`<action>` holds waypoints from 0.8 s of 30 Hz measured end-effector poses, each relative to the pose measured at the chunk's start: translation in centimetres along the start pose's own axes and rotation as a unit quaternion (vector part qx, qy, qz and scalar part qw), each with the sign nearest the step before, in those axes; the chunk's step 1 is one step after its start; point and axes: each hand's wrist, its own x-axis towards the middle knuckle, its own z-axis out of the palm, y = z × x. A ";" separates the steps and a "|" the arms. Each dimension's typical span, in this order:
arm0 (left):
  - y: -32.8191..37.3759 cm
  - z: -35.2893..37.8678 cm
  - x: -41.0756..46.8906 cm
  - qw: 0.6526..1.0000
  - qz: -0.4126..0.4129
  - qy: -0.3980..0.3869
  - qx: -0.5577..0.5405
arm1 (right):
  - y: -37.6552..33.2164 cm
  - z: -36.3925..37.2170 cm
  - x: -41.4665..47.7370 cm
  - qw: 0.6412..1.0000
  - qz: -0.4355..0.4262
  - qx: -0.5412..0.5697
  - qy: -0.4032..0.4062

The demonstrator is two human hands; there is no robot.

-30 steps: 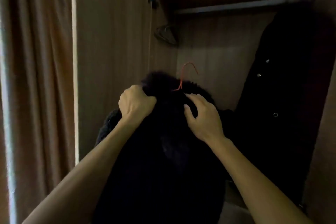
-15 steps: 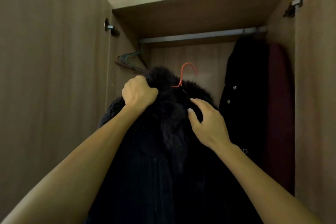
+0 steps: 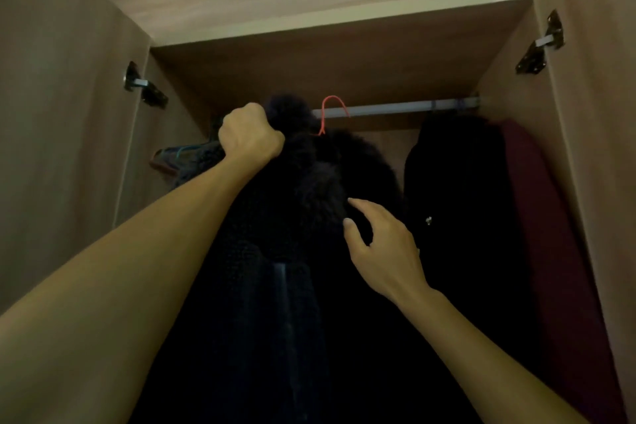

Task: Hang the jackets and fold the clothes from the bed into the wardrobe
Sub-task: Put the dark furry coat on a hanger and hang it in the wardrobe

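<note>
While left hand (image 3: 253, 136) clenches fluffy black jacket (image 3: 309, 182) up by rail (image 3: 395, 110), right hand (image 3: 385, 244) slack beside collar; red hanger hook (image 3: 322, 120) overlaps rail; black coat (image 3: 454, 200), maroon garment (image 3: 537, 200) hang right; spare hangers (image 3: 179, 155) left.

Black furry jacket (image 3: 330, 182) on red hanger (image 3: 327, 113), hook at rail (image 3: 395, 109).

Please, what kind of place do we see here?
Most likely an open wardrobe: a rail crosses under its top, dark clothes hang from it at the right, and door hinges show on both sides. The left hand grips a jacket on a red hanger by the rail.
</note>
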 end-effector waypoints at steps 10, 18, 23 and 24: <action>3.6 9.6 8.6 0.999 0.025 -0.021 -0.038 | 6.6 1.0 8.3 0.996 0.026 -0.042 0.069; 6.0 15.4 11.9 0.997 0.066 0.038 -0.024 | 10.1 0.8 13.7 0.995 0.036 -0.095 0.019; 6.5 16.3 11.5 0.997 0.072 -0.035 0.000 | 11.2 1.9 14.0 0.993 0.006 -0.117 -0.001; 6.3 16.0 11.3 0.994 0.086 -0.064 0.023 | 11.4 2.2 13.8 0.992 0.002 -0.123 -0.005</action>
